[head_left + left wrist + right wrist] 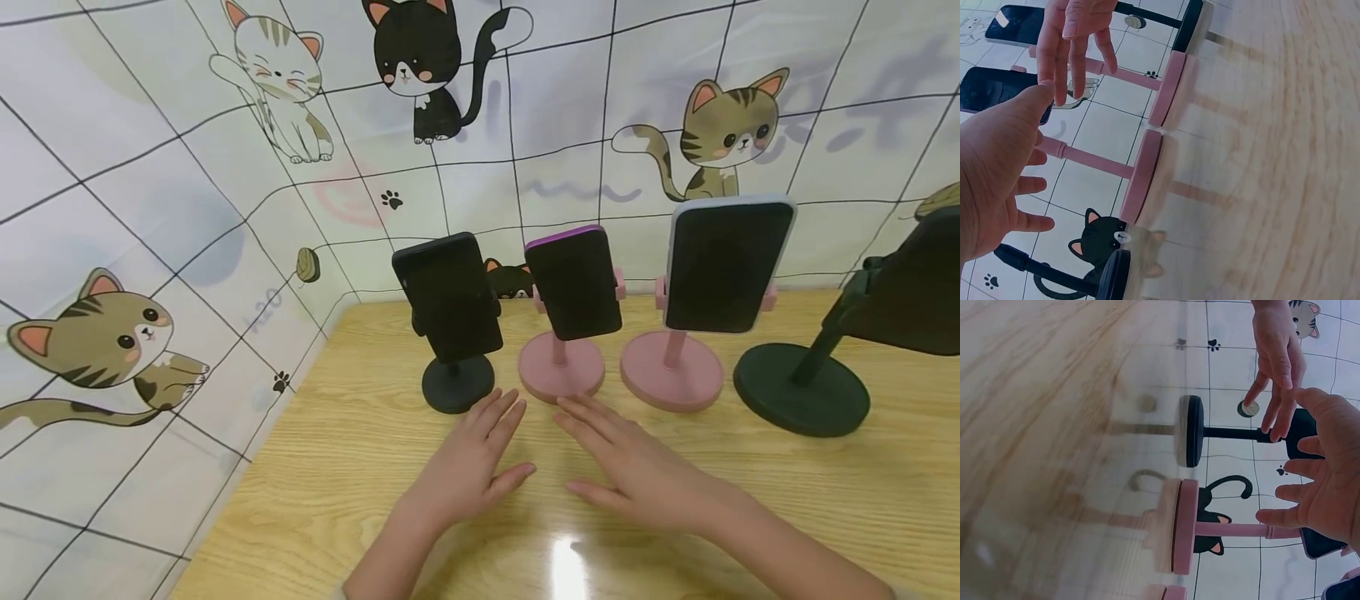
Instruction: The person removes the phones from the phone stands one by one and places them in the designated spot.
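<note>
My left hand (468, 467) is held over the table, fingers straight and thumb apart, in front of the black stand (457, 387). Opposite it, my right hand (637, 467) has its fingers stretched out before the pink stand (561, 379). Nothing is between the two hands. A black phone (450, 296) leans in the black stand. The pink stand carries a purple-edged phone (576, 287). Both wrist views show the hands raised off the tabletop, palms towards each other.
A second pink stand (671, 375) with a pale-edged phone (727, 267) is to the right. Beyond it stands a dark green stand (802, 396) holding a dark device (911, 292), cut off by the frame. A cat-patterned backdrop (570, 167) borders the wooden table (360, 450).
</note>
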A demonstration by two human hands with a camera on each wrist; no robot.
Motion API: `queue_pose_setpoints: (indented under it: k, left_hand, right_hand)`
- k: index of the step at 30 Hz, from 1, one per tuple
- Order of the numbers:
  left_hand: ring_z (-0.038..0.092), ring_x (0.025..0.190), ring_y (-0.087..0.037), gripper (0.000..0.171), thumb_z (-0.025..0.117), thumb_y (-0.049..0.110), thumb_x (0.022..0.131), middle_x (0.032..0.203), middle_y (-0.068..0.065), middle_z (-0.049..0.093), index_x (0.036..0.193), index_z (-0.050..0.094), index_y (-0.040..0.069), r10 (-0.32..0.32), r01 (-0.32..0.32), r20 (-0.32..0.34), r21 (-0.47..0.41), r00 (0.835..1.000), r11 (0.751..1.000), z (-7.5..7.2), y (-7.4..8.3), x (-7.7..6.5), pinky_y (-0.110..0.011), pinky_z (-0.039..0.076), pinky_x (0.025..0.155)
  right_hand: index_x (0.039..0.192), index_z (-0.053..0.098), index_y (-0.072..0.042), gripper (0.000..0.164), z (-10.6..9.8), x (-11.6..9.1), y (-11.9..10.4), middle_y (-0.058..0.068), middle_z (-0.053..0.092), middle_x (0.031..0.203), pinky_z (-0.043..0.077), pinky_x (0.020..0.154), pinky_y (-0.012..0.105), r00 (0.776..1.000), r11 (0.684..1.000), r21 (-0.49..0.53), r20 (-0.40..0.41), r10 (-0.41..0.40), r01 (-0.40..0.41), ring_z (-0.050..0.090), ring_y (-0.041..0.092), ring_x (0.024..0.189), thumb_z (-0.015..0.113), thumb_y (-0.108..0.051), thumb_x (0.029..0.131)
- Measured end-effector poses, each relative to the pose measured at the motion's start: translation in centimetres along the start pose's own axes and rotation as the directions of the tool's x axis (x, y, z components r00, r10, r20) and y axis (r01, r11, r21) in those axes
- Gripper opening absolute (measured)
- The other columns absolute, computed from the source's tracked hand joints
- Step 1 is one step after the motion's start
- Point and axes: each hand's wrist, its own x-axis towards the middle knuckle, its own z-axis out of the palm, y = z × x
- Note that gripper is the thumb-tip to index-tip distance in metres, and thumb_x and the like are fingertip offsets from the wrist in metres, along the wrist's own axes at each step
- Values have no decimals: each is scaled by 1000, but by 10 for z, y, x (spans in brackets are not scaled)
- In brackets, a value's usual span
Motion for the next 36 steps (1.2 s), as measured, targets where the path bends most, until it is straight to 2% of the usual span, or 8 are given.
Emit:
queue_pose_setpoints:
  k: [8, 13, 22, 28, 33, 36]
  left_hand:
    - [32, 128, -28, 61, 51, 40, 89, 139, -12, 36, 133, 39, 0, -41, 40, -33, -12, 999, 999, -8, -4, -8, -41, 30, 102]
    - [32, 128, -27, 61, 49, 42, 90, 139, -11, 36, 133, 40, 0, -69, 67, -43, -42, 997, 997, -10, -8, -10, -40, 30, 102]
    - [33, 128, -24, 63, 41, 47, 92, 139, -10, 36, 133, 40, 0, -99, 95, -74, -56, 992, 994, -15, -14, -17, -39, 31, 101]
    - [35, 127, -23, 65, 32, 51, 93, 137, -9, 39, 133, 41, 0, -98, 93, -127, -43, 987, 995, -18, -19, -20, -40, 33, 100]
    - [38, 125, -24, 62, 41, 47, 92, 135, -10, 42, 131, 43, 0, -68, 66, -185, -16, 980, 998, -21, -22, -21, -40, 34, 99]
    - [40, 123, -25, 62, 40, 48, 92, 133, -11, 44, 130, 44, -1, -69, 67, -221, -14, 973, 998, -23, -24, -22, -40, 35, 98]
  right_hand:
    - [136, 37, -5, 65, 1, 11, -5, 10, 34, 141, 37, 95, 48, 1000, 1000, 17, -5, -3, 3, 32, 29, 128, 61, -37, 84]
    - [139, 30, -6, 68, 2, 18, -7, 8, 32, 143, 34, 98, 46, 999, 995, 88, 17, 35, -36, 30, 26, 130, 57, -40, 87]
    - [141, 24, -6, 69, 5, 32, -9, 10, 31, 143, 34, 98, 45, 998, 976, 212, -11, 57, -53, 33, 25, 128, 57, -35, 88]
    - [140, 26, -4, 68, 5, 41, -12, 11, 32, 142, 34, 98, 43, 996, 960, 274, -47, 81, -65, 33, 25, 128, 59, -29, 87]
    - [138, 27, -1, 67, 5, 47, -12, 14, 34, 140, 34, 98, 44, 992, 952, 302, -91, 83, -52, 36, 26, 126, 61, -24, 86]
    - [137, 27, 0, 66, 6, 51, -13, 16, 35, 139, 35, 97, 45, 989, 946, 321, -119, 85, -43, 38, 28, 124, 62, -22, 85]
